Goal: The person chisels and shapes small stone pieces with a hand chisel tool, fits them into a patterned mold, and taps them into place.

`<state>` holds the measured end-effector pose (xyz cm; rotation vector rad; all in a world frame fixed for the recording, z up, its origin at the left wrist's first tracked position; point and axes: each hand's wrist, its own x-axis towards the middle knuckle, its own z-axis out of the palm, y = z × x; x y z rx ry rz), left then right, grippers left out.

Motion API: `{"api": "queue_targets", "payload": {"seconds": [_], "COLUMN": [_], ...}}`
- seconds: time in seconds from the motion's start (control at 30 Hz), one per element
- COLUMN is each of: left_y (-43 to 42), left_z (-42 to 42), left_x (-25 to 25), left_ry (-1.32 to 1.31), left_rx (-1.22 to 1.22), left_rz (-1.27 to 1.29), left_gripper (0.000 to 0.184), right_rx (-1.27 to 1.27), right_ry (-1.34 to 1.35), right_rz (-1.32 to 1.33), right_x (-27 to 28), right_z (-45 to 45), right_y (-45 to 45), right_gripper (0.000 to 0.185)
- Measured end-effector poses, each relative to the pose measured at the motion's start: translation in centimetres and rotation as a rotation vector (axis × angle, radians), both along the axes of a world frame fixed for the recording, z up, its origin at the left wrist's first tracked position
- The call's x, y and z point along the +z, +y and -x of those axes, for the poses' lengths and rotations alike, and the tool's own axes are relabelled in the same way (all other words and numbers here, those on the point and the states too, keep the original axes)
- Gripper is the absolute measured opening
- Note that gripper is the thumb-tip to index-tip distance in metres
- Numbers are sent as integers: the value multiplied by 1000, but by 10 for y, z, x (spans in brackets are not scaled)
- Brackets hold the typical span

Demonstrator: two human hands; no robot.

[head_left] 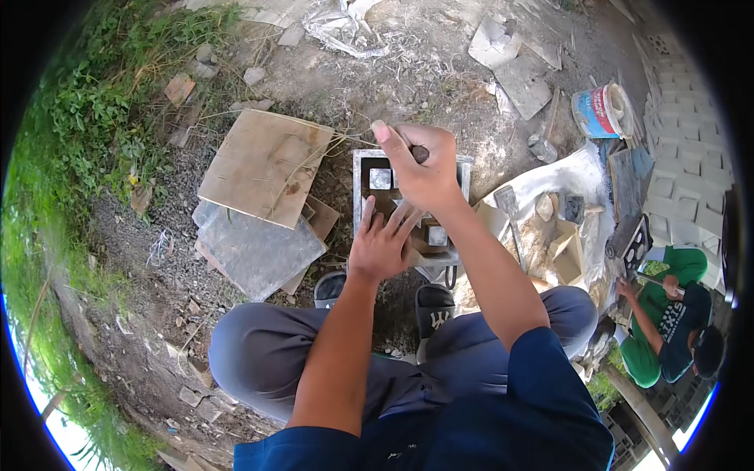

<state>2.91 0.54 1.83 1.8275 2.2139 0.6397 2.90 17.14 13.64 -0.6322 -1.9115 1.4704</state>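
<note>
A rectangular metal mould (357, 177) with shiny square blocks (380, 179) inside lies on the ground before me. My left hand (381, 247) rests over its near left part, fingers spread and reaching into or onto it. Above its far right part, my right hand (428, 173) is closed around a brown round-ended rod (420, 154), with the thumb extended. Only the rod's top end shows; its lower part is hidden by the fist. My hands and forearms cover much of the mould's middle and right side.
Wooden boards (267, 165) and grey slabs (259, 247) are stacked at left. At right lie a white sack (565, 173) with sandy material, a trowel (510, 206) and a paint bucket (601, 114). Another person (667, 322) works at far right beside stacked blocks (683, 118).
</note>
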Motion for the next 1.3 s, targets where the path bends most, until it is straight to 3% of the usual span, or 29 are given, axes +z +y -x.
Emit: {"api": "queue_targets", "payload": {"seconds": [0.03,0.1,0.27,0.4,0.47,0.63,0.77,0.83,0.9,1.23,1.3], "left_y": [2,-1,-3,-1,-6,0,-4,-1,-1,-4,0], "left_z": [0,0,-1,1,-1,2,1,1,1,0,1], "left_x": [-4,-9,-6,-6,-7,-10,-5,-4,-3,0,-2], "left_ry": [4,0,-6,-8,4,23,2,12,17,-11,27], "left_rx": [-7,-12,-14,-16,-3,-1,-15,-28,-9,-5,-9], "left_rz": [-8,5,19,41,35,18,22,32,8,16,-4], "left_gripper": [46,65,62,62,62,63,64,65,48,48,49], "right_rx": [-7,-3,-30,-11,-2,5,-29,-29,-52,-84,-24], "right_ry": [4,-15,-45,8,-11,-58,-36,-86,1,45,-18], "right_rz": [-8,21,5,-54,-29,-48,-41,-20,-42,62,-60], "right_x": [7,24,0,27,3,34,0,18,28,10,8], "right_z": [0,-5,-1,-10,-5,-9,-1,-2,-7,-5,4], "right_y": [1,-5,-3,-4,-4,-7,-2,-2,-7,-6,0], "right_gripper": [57,56,55,56,56,55,56,56,56,58,58]}}
